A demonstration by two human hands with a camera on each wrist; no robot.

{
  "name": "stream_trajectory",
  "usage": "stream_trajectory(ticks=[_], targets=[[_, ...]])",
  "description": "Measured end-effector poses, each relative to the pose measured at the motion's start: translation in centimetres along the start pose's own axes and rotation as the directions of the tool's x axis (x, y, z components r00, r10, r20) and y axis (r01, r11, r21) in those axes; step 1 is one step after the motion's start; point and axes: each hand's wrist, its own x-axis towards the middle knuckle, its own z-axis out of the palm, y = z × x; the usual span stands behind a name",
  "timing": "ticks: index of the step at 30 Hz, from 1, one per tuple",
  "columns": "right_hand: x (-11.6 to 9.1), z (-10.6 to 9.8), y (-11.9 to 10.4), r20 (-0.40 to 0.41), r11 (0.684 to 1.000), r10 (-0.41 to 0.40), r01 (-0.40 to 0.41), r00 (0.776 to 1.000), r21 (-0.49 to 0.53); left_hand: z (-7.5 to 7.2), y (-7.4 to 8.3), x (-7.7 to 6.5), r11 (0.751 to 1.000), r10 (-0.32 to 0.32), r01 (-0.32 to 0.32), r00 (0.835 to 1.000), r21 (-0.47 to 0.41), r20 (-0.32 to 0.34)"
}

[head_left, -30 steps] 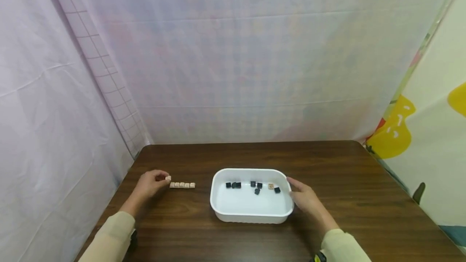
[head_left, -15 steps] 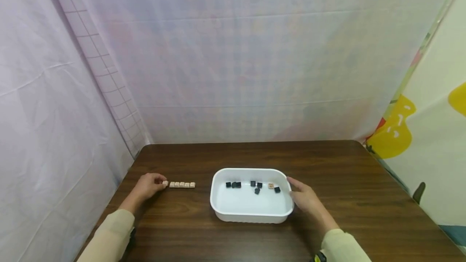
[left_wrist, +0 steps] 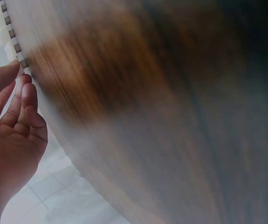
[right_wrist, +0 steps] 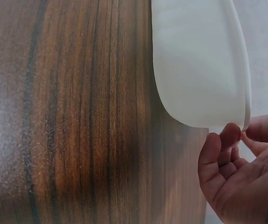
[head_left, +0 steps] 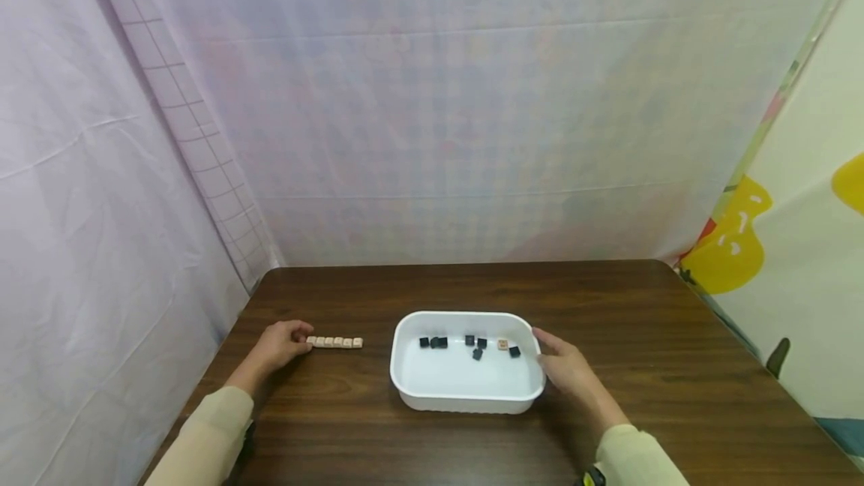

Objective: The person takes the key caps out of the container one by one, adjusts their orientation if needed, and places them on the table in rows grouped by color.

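Observation:
A row of several cream keycaps (head_left: 337,342) lies on the left of the brown table. At its left end my left hand (head_left: 277,345) pinches the last keycap (head_left: 311,340), which lines up with the others. The left wrist view shows the thumb and fingers of the left hand (left_wrist: 17,126) at the row's end. My right hand (head_left: 567,370) holds the right end of a white plastic tray (head_left: 466,399). In the right wrist view, thumb and fingers grip the rim of the tray (right_wrist: 199,60). Inside it lie several black keycaps (head_left: 469,340) and one beige keycap (head_left: 502,345).
The wood-grain table (head_left: 378,441) carries the tray near its middle. A pale curtain (head_left: 459,133) hangs behind the table's far edge, and a white sheet (head_left: 101,246) hangs along the left side.
My left hand has brought the held keycap down to the table and then right, closing the gap to the row. The right hand and the tray stay in place.

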Motion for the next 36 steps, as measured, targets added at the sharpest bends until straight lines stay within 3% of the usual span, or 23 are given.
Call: stream_trajectory(ticks=[10,22,29,36], targets=[[0.1,0.0,0.1,-0.004,1.0,-0.006,0.006,1.0,0.005,-0.1,-0.3,-0.1,0.999,-0.017,0.018,1.0,-0.029,0.014],[0.0,0.0,0.0,0.0,1.0,-0.011,0.011,1.0,0.012,-1.1,0.3,-0.4,1.0,-0.015,0.015,1.0,0.01,0.005],[0.0,0.0,-0.1,-0.002,1.0,-0.015,0.015,1.0,-0.005,-0.9,2.2,0.4,1.0,0.031,-0.031,1.0,0.004,-0.004],[0.0,0.0,-0.1,-0.003,1.0,-0.013,0.012,1.0,-0.021,0.5,5.9,1.8,0.993,0.111,-0.112,0.993,-0.028,-0.026]])
